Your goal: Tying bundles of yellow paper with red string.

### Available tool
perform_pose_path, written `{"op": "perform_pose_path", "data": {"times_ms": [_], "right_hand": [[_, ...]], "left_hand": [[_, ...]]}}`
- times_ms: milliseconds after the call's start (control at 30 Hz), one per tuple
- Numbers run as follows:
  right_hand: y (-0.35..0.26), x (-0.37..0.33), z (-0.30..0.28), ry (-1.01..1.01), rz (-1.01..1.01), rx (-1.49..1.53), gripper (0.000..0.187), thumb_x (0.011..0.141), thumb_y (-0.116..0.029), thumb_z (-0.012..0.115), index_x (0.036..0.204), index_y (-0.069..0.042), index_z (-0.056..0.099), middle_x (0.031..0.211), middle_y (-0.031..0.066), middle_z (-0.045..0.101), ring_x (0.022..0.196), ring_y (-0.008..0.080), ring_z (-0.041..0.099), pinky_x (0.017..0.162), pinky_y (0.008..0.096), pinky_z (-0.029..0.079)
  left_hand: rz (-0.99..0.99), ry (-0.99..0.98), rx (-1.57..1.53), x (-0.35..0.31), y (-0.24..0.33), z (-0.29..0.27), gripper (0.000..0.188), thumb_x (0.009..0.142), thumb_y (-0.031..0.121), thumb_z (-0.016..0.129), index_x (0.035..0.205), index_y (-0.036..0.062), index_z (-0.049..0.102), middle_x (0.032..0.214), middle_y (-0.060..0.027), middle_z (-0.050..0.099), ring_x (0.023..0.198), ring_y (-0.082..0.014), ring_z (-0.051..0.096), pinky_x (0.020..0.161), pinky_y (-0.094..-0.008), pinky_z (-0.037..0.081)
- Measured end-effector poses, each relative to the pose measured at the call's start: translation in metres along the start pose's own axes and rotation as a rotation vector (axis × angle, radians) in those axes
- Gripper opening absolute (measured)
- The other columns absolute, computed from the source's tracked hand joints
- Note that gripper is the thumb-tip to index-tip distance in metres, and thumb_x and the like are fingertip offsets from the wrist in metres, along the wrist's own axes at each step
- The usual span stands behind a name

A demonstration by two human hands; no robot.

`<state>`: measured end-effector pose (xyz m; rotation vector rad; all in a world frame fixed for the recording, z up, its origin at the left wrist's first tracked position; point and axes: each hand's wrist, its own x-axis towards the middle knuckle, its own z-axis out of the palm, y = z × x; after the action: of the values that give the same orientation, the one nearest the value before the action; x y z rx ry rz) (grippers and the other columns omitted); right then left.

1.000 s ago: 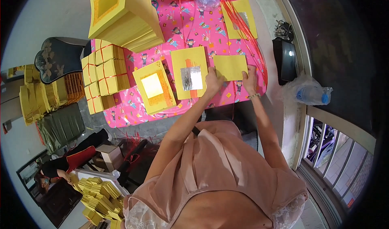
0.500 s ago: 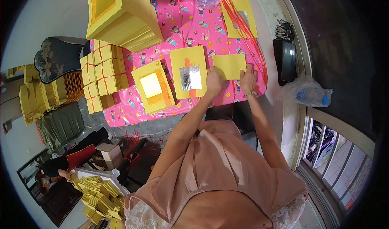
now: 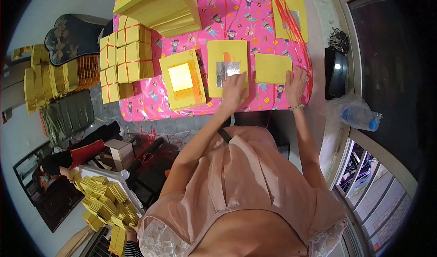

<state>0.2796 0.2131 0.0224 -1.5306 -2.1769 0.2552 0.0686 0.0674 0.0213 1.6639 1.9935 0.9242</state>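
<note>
My left hand rests on the lower right part of a yellow paper sheet with a silver foil square and an orange smear. Its fingers reach forward onto the foil, holding nothing that I can see. To the right lies a smaller yellow piece, which looks folded. My right hand is at that piece's right edge, thumb against it and fingers spread. Left of my left hand is a yellow stack topped by a bright, shiny square in an orange field.
The pink patterned tablecloth carries a tall yellow paper stack, red-tied bundles, another foil sheet and red strands. A bagged bottle is by the window. At lower left, another person is near heaped yellow paper.
My left hand has left the small yellow piece and moved left onto the foil sheet. My right hand stays by the piece's right edge. The whole view has shifted slightly.
</note>
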Motion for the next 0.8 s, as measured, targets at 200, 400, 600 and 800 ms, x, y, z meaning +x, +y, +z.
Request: {"op": "perform_pose_path", "data": {"times_ms": [200, 400, 600, 800], "right_hand": [[-0.064, -0.018, 0.010, -0.450, -0.347, 0.260, 0.023, 0.082, -0.015, 0.065, 0.103, -0.007, 0.059, 0.100, 0.0121, 0.057, 0.098, 0.0321, 0.055, 0.083, 0.0429, 0.044], [-0.103, -0.048, 0.040, -0.624, -0.726, 0.123, 0.036, 0.072, -0.020, 0.073, 0.101, -0.008, 0.057, 0.098, 0.0066, 0.053, 0.097, 0.0244, 0.052, 0.081, 0.0382, 0.044], [-0.101, -0.049, 0.055, -0.632, -0.802, 0.065, 0.038, 0.069, -0.020, 0.074, 0.101, -0.007, 0.057, 0.097, 0.0066, 0.053, 0.096, 0.0233, 0.052, 0.079, 0.0383, 0.045], [-0.093, -0.042, 0.052, -0.749, -0.614, 0.299, 0.016, 0.074, -0.019, 0.071, 0.082, -0.007, 0.064, 0.084, 0.0072, 0.056, 0.086, 0.0261, 0.056, 0.075, 0.0397, 0.047]], "left_hand": [[-0.036, -0.069, 0.080, -0.043, -0.044, -0.043, 0.063, 0.070, 0.009, 0.072, 0.128, 0.0038, 0.048, 0.119, -0.0163, 0.053, 0.108, -0.0357, 0.048, 0.092, -0.0438, 0.042], [0.016, -0.134, 0.094, -0.047, -0.057, -0.045, 0.060, 0.068, 0.009, 0.073, 0.123, 0.0037, 0.050, 0.118, -0.0138, 0.053, 0.109, -0.0342, 0.048, 0.094, -0.0428, 0.042], [0.035, -0.120, 0.141, -0.050, -0.072, -0.035, 0.058, 0.065, 0.010, 0.077, 0.118, 0.0054, 0.054, 0.116, -0.0127, 0.054, 0.106, -0.0339, 0.049, 0.093, -0.0408, 0.043], [0.035, -0.179, 0.064, -0.045, -0.078, -0.045, 0.047, 0.067, 0.015, 0.077, 0.111, 0.0072, 0.062, 0.115, -0.0108, 0.056, 0.109, -0.0324, 0.049, 0.093, -0.0402, 0.045]]}}
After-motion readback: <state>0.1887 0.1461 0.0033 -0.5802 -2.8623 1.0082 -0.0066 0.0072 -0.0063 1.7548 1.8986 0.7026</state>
